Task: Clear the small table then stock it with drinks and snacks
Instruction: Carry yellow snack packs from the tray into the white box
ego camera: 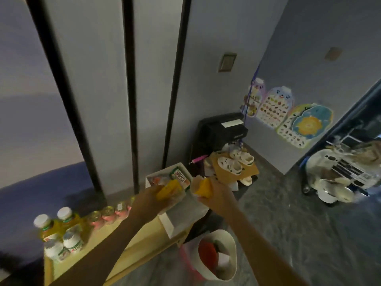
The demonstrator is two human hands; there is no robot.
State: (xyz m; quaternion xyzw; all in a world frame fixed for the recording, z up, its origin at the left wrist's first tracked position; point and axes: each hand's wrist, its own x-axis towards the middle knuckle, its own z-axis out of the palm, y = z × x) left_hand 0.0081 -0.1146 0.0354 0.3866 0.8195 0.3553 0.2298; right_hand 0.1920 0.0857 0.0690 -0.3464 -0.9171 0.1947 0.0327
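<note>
Dim room, frame soft with blur. The small table [144, 238], pale wood, runs from lower left toward the middle, set against tall grey panels [99, 100] with dark strips between.

Around it:
- A white bin [233, 244] with a pink liner stands on the floor just beside the table's far corner, something red inside.
- Past the table end, a pale pair of shoes [235, 164] sits on a brown cardboard box [250, 171], with a black case [224, 129] behind it in the corner.
- Wall charts [288, 120] are low on the right wall. A white toy car [338, 172] stands well apart at the right.

On the table:
- At the near end, two juice bottles [49, 228] and two clear bottles [72, 241] stand upright in a cluster, caps up.
- A row of small cans [107, 213] follows the back edge; the left forearm crosses in front of its far end.
- A white box [169, 226] sits at the far end, long side pointing away from the camera. A red-and-green packet [181, 177] lies tilted at its far end.

Hands, both over the far half of the box:
- Left hand [148, 195]: fingers curled round a yellow packet [167, 188], long axis slanting from the palm up and to the right, partly covering the red-and-green packet.
- Right hand [216, 193]: fingers wrapped round a second yellow packet [204, 187], which points up and to the left.
- The two packets are near each other; contact cannot be told.
</note>
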